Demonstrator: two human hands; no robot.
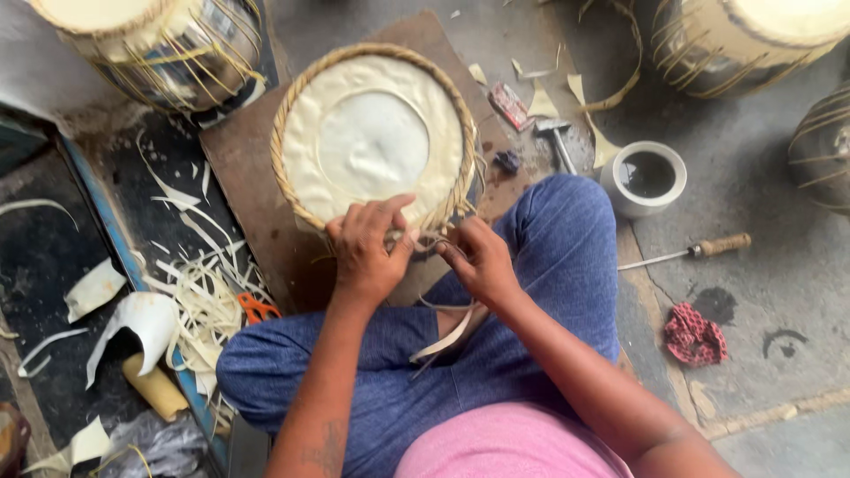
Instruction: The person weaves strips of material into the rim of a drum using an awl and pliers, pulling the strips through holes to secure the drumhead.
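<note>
A round drum with a pale skin head and a braided straw-coloured rim stands on a brown board in front of my crossed legs. My left hand presses on the near rim, fingers curled over the braid. My right hand pinches a thin pale strap at the same rim; the strap trails down over my blue trousers.
Other laced drums stand at top left, top right and right edge. A white cup of dark liquid, a hammer, a wooden-handled awl, a red cloth, orange scissors and strap scraps lie around.
</note>
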